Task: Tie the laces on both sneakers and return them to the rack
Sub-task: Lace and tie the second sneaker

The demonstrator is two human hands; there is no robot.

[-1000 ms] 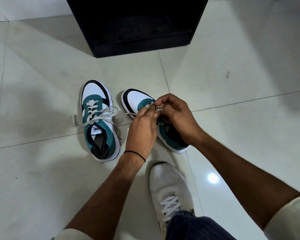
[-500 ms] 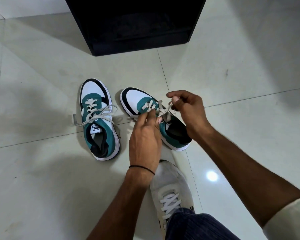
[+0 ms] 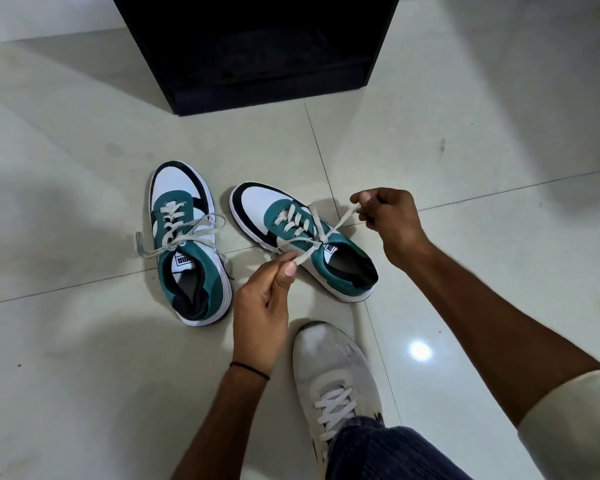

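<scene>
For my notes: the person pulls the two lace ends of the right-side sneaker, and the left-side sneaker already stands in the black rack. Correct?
Not quite. In the head view the left-side sneaker stands on the floor, in front of the black rack. The left hand and right hand do pull the right-side sneaker's lace ends.

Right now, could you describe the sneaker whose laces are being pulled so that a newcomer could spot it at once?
Start at the black rack at the top; two teal-and-white sneakers lie on the tiled floor below it. It is the right-hand sneaker, toe angled up-left. Unlike its bow-tied neighbour, its laces are stretched between the left hand and right hand.
</scene>
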